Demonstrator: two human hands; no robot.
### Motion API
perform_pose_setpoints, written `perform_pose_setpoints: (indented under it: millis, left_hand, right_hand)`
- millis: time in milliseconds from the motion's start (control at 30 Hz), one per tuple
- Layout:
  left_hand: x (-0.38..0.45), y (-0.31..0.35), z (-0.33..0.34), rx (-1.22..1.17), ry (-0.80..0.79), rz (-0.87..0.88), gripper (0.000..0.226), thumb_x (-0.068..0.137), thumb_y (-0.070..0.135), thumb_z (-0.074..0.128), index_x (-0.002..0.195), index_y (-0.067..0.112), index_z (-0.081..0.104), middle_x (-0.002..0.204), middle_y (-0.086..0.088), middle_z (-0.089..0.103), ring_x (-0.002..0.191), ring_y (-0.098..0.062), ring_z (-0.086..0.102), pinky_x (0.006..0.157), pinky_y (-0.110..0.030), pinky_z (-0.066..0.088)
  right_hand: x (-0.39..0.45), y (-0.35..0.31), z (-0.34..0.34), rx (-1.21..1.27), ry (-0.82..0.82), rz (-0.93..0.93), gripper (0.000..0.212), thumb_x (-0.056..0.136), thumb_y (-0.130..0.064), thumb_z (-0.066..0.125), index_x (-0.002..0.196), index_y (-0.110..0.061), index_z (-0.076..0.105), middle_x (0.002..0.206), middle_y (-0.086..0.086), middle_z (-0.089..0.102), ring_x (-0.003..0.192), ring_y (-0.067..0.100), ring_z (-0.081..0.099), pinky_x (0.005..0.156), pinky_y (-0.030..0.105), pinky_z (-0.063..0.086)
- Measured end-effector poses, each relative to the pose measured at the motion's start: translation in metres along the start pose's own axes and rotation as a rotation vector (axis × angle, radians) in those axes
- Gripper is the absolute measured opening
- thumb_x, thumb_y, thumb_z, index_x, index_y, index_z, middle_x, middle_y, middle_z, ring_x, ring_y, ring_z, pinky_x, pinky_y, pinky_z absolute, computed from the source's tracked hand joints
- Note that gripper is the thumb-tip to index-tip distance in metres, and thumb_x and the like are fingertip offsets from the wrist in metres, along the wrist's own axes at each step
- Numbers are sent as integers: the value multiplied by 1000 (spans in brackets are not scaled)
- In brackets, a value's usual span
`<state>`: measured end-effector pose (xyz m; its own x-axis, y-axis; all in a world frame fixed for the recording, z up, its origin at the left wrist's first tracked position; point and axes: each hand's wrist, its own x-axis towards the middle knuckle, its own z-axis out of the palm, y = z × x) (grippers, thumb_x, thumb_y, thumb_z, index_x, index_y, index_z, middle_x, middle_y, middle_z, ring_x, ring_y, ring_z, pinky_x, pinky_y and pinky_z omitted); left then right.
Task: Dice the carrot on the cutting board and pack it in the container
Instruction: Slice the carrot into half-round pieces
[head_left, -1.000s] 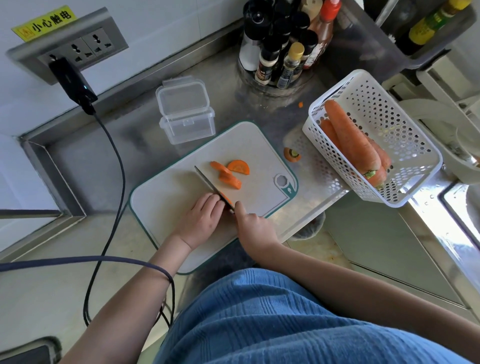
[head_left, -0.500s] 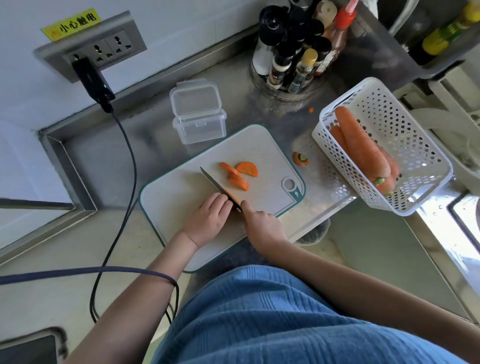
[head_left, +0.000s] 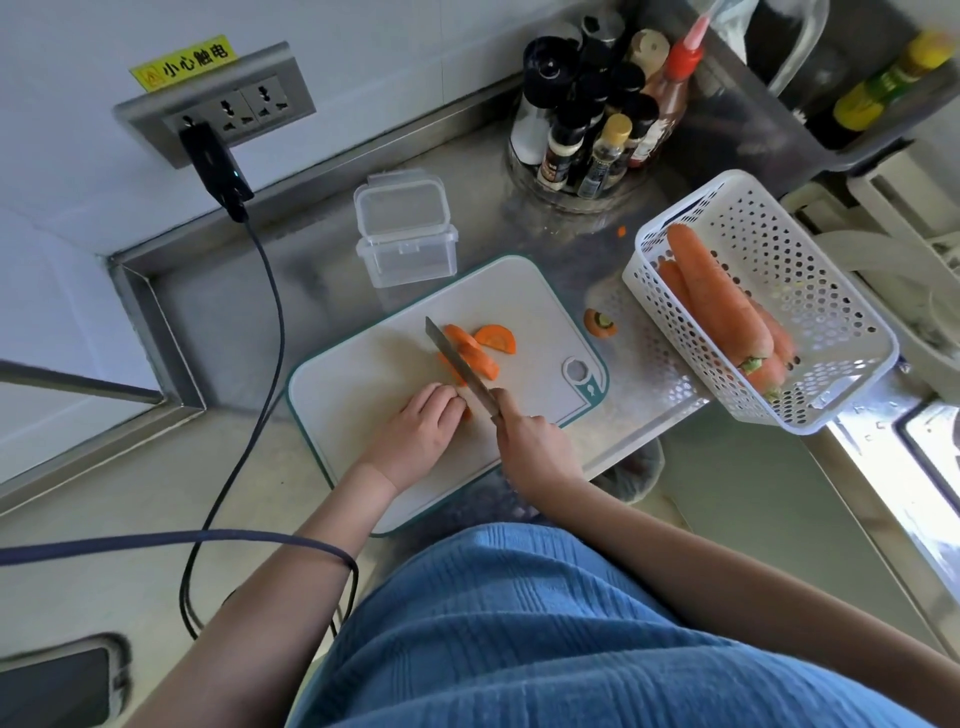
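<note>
Two hands work at the middle of the cutting board. Far left on the wall, a black plug sits in the socket strip, and its cable trails down across the near counter. Right of it, just beyond the board's far edge, stands the clear plastic container, its lid tipped back and nothing visible inside.

On the board, the left hand lies with its fingers curled down over a piece of carrot, of which only a sliver of orange shows at the fingertips. Just right of those fingers, the kitchen knife runs diagonally away from the body, its blade among the carrot slices. The right hand is closed round the handle. A carrot top lies on the steel counter just off the board's right edge, and further right a white perforated basket holds whole carrots; bottles cluster at the far back.

Slicing looks to be the step in hand; no dice are cut yet and packing has not begun. The next stroke calls for the left fingertips tucked clear of the blade, then crosswise cuts through the slices.
</note>
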<state>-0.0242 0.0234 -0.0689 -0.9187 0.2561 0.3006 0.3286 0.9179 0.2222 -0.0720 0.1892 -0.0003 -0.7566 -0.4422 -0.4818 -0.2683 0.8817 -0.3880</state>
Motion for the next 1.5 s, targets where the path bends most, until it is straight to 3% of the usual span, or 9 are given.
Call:
perform_pose_setpoints:
  millis: [100, 233, 500, 733, 1033, 1200, 1400, 1500]
  left_hand:
    - [1, 2, -6, 1, -4, -11, 14, 89, 11, 38, 99, 7, 47, 96, -16, 60, 96, -25, 46, 74, -36, 54]
    - [3, 1, -5, 12, 8, -33, 9, 87, 12, 42, 94, 7, 46, 87, -15, 58, 89, -25, 44, 68, -37, 53]
    - [3, -3, -5, 22, -5, 8, 9, 85, 10, 45, 93, 9, 45, 82, -13, 58, 85, -24, 44, 68, -35, 50]
    - [3, -4, -8, 4, -13, 5, 13, 84, 9, 42, 96, 8, 45, 84, -14, 59, 87, -24, 44, 66, -35, 53]
    - [2, -7, -9, -26, 18, 68, 15, 86, 8, 44, 99, 3, 50, 86, -17, 60, 86, -30, 57, 73, -37, 54]
    - [1, -7, -7, -18, 66, 81, 19, 82, 6, 58, 99, 2, 50, 85, -17, 61, 88, -29, 54, 73, -37, 55]
    - [0, -11, -4, -26, 61, 72, 17, 88, 6, 51, 104, 1, 50, 89, -18, 60, 93, -28, 47, 79, -38, 54]
    - [0, -13, -5, -20, 36, 79, 18, 90, 4, 42, 95, -1, 59, 85, -16, 61, 89, -27, 48, 77, -38, 55]
  right_hand:
    - [-7, 0, -3, 11, 48, -18, 25, 104, -30, 26, 126, -19, 33, 68, 8, 50, 61, 31, 53, 52, 34, 40]
    - [-15, -4, -3, 31, 71, -41, 22, 104, -31, 26, 117, -15, 35, 64, 8, 47, 62, 35, 54, 52, 34, 37]
    - [-19, -10, 3, 0, 37, -55, 20, 104, -30, 26, 116, -15, 33, 65, 9, 48, 58, 30, 47, 51, 32, 31]
    - [-17, -13, 12, -26, 34, -46, 19, 104, -29, 28, 114, -14, 33, 57, 1, 36, 54, 27, 43, 42, 28, 20]
    - [-13, -10, 18, -122, 45, -58, 22, 104, -29, 27, 116, -11, 34, 56, 1, 35, 54, 29, 48, 48, 31, 32]
    - [-12, -8, 20, -146, 13, -89, 22, 105, -26, 28, 120, -10, 32, 56, 2, 35, 55, 28, 46, 50, 32, 32]
    - [-7, -7, 24, -107, -21, -82, 14, 104, -22, 31, 115, -13, 28, 66, 8, 50, 59, 31, 53, 52, 35, 40]
    - [-1, -9, 27, -84, -40, -61, 15, 101, -14, 36, 112, -17, 26, 66, 7, 50, 59, 31, 54, 51, 36, 43]
